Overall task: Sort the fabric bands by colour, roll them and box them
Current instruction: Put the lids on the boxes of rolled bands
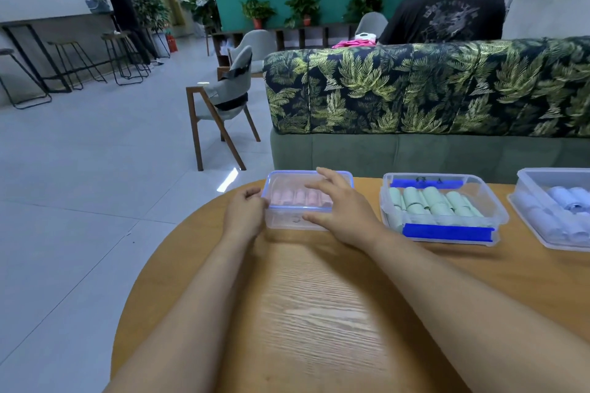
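The left hand (244, 214) has its grip closed: the fingers curl in against the left rim of a clear box (287, 223). They seem to pinch the edge where the lid (282, 178) meets the wall, though the contact itself is small and blurred. The right hand (343, 210) has a loose, wide grip. Its fingers are spread and nearly straight over the lid, and the thumb lies along the box's near wall, holding nothing.

Under the blue-edged lid lies a row of pink rolls (297, 196), side by side. The box stands on the far left part of a round wooden worktop (319, 297).

Just to its right, apart from it, a second clear box (499, 201) stands without a lid. It is packed with green rolls (431, 202), and a strip of blue tape (447, 232) runs along its near rim. A third box (542, 244) at the right edge holds pale bluish-white rolls (562, 198).

Beyond the worktop stands a sofa (415, 89) with a leaf-print back, and a person (447, 9) in a dark shirt sits behind it. A wooden chair (220, 105) stands on the tiled floor to the left.
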{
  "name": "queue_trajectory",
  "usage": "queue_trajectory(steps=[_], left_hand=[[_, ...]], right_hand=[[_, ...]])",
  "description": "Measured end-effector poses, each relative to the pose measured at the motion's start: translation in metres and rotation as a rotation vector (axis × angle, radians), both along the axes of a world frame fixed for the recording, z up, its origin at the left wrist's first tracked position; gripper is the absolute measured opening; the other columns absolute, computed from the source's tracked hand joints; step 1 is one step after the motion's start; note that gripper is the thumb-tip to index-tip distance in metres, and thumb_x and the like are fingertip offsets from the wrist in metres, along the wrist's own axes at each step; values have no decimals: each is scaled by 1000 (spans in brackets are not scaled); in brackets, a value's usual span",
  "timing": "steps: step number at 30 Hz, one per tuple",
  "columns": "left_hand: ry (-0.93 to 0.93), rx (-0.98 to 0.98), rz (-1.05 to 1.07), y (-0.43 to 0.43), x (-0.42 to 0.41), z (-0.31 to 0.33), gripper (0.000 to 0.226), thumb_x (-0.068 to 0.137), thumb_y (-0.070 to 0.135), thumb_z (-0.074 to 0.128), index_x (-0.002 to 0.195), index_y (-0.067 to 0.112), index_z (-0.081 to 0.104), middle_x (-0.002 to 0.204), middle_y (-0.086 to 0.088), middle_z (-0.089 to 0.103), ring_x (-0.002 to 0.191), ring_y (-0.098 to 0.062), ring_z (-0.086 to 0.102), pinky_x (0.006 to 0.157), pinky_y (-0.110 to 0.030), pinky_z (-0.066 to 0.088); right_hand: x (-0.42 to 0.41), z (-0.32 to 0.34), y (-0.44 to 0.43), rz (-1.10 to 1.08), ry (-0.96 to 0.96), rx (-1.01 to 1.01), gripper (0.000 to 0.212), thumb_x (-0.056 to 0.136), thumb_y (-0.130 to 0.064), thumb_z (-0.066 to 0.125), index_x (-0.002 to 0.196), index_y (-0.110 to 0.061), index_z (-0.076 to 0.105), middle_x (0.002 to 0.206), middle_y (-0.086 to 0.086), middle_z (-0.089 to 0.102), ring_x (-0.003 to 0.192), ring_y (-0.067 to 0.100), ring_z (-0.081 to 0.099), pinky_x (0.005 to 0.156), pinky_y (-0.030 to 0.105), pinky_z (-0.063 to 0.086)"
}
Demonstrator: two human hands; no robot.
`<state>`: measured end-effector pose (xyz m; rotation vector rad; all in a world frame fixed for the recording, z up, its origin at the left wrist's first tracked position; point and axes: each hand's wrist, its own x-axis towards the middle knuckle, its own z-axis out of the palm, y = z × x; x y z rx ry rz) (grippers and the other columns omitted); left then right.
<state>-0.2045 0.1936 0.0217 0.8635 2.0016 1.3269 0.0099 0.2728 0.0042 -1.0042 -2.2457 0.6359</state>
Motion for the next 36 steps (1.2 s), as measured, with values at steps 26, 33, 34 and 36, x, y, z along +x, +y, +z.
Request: queue_trajectory(steps=[26, 33, 34, 36], left_hand=[[518, -32, -433, 58, 193, 56, 41, 97, 20, 55, 136, 15, 64, 137, -2, 68, 122, -20, 62, 96, -28, 47], [344, -214, -412, 72, 240, 47, 49, 102, 31, 48, 149, 15, 48, 143, -3, 60, 118, -24, 57, 90, -34, 44], [306, -205, -391, 70, 243, 47, 49, 102, 30, 49, 149, 16, 47, 142, -3, 59, 117, -23, 56, 90, -34, 44], [206, -146, -340, 65, 246, 49, 49, 101, 26, 55, 148, 17, 47, 137, 1, 59, 113, -19, 55, 90, -33, 45]], right_hand=[[214, 58, 22, -330, -118, -27, 46, 103, -38, 63, 148, -28, 57, 156, -11, 48, 132, 13, 55, 94, 27, 40], [259, 46, 26, -425, -102, -289, 42, 105, -37, 43, 137, -13, 54, 137, 12, 61, 114, 30, 62, 84, 41, 56], [260, 46, 23, -422, -67, -313, 47, 105, -40, 44, 146, -19, 50, 138, 10, 62, 110, 32, 66, 77, 37, 57], [261, 49, 18, -427, 18, -345, 56, 105, -40, 49, 159, -28, 39, 142, 6, 61, 115, 33, 67, 82, 36, 59]])
